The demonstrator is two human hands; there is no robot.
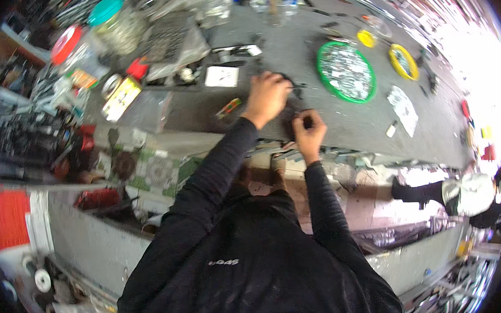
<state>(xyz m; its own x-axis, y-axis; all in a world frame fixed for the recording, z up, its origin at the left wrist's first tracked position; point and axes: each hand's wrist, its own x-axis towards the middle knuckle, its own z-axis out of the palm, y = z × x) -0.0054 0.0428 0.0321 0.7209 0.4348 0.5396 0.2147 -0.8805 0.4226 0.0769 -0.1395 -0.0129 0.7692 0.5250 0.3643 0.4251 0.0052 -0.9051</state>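
Worktop [347, 126] space lies under both hands, within easy reach of the body, which probably suits close finger work on small pieces. The left hand [268, 99] bends down with its fingers lowered, and a dark piece [286, 78] sits at its fingertips, on the far side; the pose looks like steadying, but blur leaves me unable to tell whether it grips. The right hand [309, 132] is nearer the body and just beside the left, its fingers curled in toward the thumb as if for a fine pinch, though what it holds, if anything, cannot be told. Beyond the right hand, a green basket [328, 87] gathers many small shiny parts, its raised rim likely keeping them from scattering; a smaller yellow basket [411, 77] stands farther to the right, perhaps to separate another lot. Left of the left hand lie a white card [222, 76] and a small colourful packet [228, 107], near but out of its way. Well beyond them, a teal-lidded jar [106, 10] and a red-lidded jar [66, 45] seem set aside as storage.
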